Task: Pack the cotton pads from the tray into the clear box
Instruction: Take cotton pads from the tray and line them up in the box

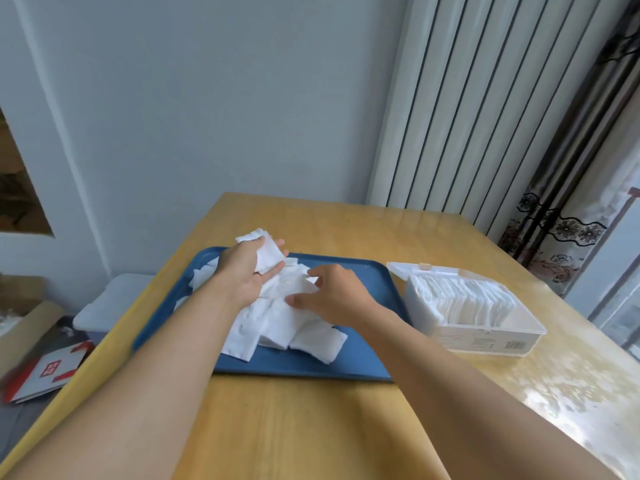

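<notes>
A blue tray [349, 370] lies on the wooden table and carries a loose heap of white square cotton pads [277, 320]. My left hand [242, 271] is raised over the tray's far side and holds a small stack of pads [268, 256] in its curled fingers. My right hand [332, 292] reaches down onto the heap, its fingertips pinching a pad at the pile's top. The clear box [485, 336] stands to the right of the tray with its lid flipped back, and a row of upright pads fills most of it.
The table [311, 427] runs to a wall at the back, with a white radiator [467, 109] and a patterned curtain [561, 220] on the right. Left of the table, on the floor, sit a white bin [104, 306], cardboard boxes and a red-and-white carton [48, 372].
</notes>
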Tool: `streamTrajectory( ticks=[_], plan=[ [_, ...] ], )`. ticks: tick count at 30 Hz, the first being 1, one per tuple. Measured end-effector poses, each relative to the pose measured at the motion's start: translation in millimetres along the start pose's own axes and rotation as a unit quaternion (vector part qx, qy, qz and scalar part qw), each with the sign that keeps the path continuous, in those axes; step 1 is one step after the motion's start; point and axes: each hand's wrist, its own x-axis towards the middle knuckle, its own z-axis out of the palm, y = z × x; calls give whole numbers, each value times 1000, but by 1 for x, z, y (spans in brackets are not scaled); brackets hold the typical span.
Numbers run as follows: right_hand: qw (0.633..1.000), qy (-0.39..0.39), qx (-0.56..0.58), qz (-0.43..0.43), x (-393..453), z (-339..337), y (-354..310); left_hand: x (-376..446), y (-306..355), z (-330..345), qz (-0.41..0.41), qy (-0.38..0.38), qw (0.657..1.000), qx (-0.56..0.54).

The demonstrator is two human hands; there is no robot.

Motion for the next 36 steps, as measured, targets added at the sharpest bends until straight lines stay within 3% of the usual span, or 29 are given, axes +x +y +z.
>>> streamTrajectory(
  ticks=[3, 10, 17, 24, 31, 33, 36],
  plan=[
    [999, -17, 21, 31, 4, 0, -3, 0, -1, -2, -6, -6, 1000, 15],
    [976, 1, 211, 59, 0, -7, 12, -3, 0, 0, -5, -7, 1000, 29],
    [932, 153, 328, 14, -23, -30, 30, -13, -3, 13, 55, -34, 992, 105],
    [928, 196, 316, 5, -31, -27, 50, -27, -9, 29, 123, -49, 976, 173],
    [875, 360, 313, -85, -44, -39, 38, -30, -17, 34, 152, -50, 963, 215],
    [856, 362, 354, -106, -45, -44, 35, -31, -16, 36, 172, -45, 961, 213],
    [839, 292, 453, -79, -43, -44, 36, -39, -18, 44, 142, -58, 971, 181]
  ],
)
